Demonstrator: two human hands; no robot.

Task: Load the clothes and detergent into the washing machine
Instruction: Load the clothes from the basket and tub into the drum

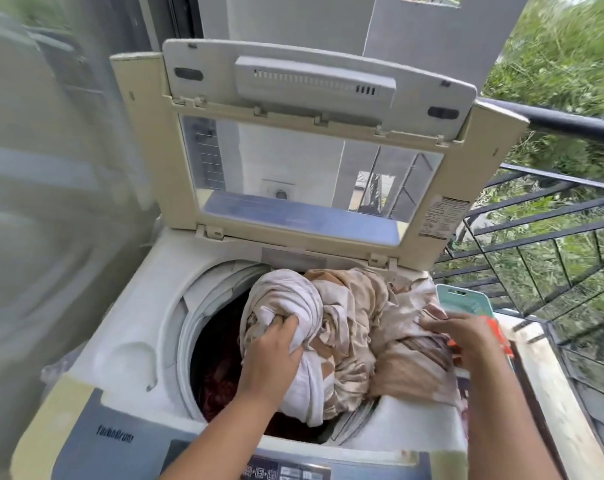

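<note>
- The clothes (359, 327) are a crumpled heap of beige, cream and white cloth. The heap sits on the mouth of the drum and spills over the right side of the washing machine (127, 358) top.
- One white piece (293, 296) is twisted into a thick roll at the left of the heap and hangs down into the drum.
- Dark red laundry (220, 375) lies deeper inside the drum, under the pale heap.
- The left hand (272, 355) has its fingers curled into the white roll, gripping a bunch of it over the opening.
- The right hand (466, 337) lies on the beige cloth at the right of the heap, fingers stretched out flat and pointing left.
- A teal packet (466, 299) with orange parts lies just behind and under the right hand; whether the hand touches it is unclear.
- The lid (311, 150), with a clear window, stands folded up at the back of the machine.
- The control panel (293, 472) runs along the near edge.
- A pale wooden ledge (543, 375) lies to the right of the machine, with a dark metal railing (553, 216) and greenery (570, 57) beyond it.
</note>
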